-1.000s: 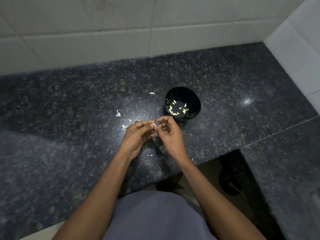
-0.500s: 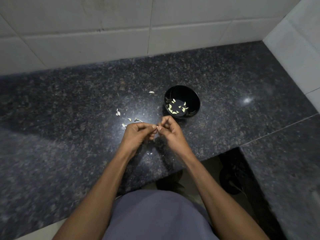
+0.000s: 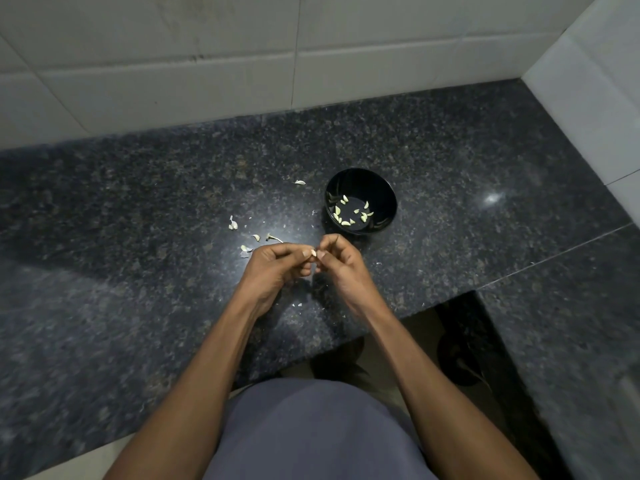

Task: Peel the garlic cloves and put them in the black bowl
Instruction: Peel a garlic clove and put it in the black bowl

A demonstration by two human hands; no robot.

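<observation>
Mostly hidden between the fingertips: small pale garlic clove (image 3: 313,252), pinched from the left by the left hand (image 3: 277,268) and from the right by the right hand (image 3: 341,263), both with fingers curled inward, held just above the dark speckled granite tabletop (image 3: 138,220). Only a sliver of the clove visible; peeled or unpeeled impossible to tell. Just beyond the right hand, standing upright on the tabletop, round glossy black bowl (image 3: 360,201), holding a scatter of pale peeled garlic cloves (image 3: 351,213) on its bottom; exact count hard to make out, some merging with reflections on the inner wall. Left of the bowl and beyond the left hand, loose whitish garlic skins and bits (image 3: 232,224) lying on the tabletop, too small to sort into skin or clove; one more pale scrap (image 3: 300,182) apart, near the bowl's far left side. Further tiny flecks under the wrists, barely legible. Behind, off-white wall tiles (image 3: 207,46) with faint stains, meeting another tiled wall at the right corner. Lower edge cut off: forearms and grey garment (image 3: 311,434) running out of view. Dark gap (image 3: 460,358) beside the tabletop's front corner, contents murky and unreadable. No writing, brand or label legible anywhere.
</observation>
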